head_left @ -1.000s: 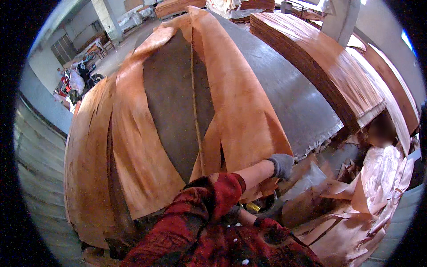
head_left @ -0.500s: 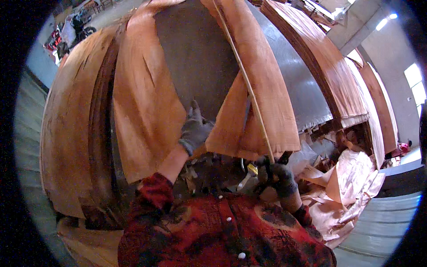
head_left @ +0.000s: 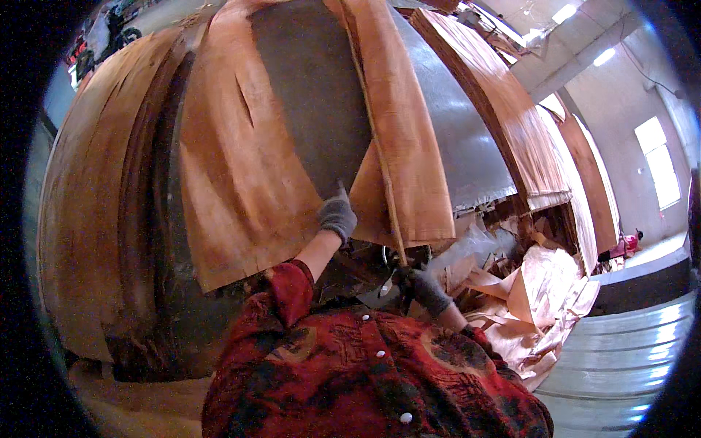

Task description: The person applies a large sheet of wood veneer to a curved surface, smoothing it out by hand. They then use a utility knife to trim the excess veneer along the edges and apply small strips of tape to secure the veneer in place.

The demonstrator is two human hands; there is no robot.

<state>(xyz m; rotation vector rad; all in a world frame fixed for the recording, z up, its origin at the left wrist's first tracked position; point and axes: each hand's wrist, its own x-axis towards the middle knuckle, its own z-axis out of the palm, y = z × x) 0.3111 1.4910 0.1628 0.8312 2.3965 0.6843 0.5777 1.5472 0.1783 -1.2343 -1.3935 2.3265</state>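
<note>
Since half a second ago the left hand point(head_left: 337, 215) has been shifted rightward across the tabletop point(head_left: 321, 109) to the near edge of the right veneer sheet point(head_left: 401, 146), where its gloved fingers are pressed flat on the wood. The right hand point(head_left: 423, 288), gloved too, is closed around the lower end of a thin stick point(head_left: 380, 160), which is laid up along that sheet's inner edge. A second veneer sheet point(head_left: 234, 168) is spread just left of the left hand, and scrap veneer point(head_left: 533, 299) is heaped on the floor at the right.

Veneer workshop, stacked veneer sheets point(head_left: 511, 124), scrap pile point(head_left: 540, 299), concrete walls
</note>
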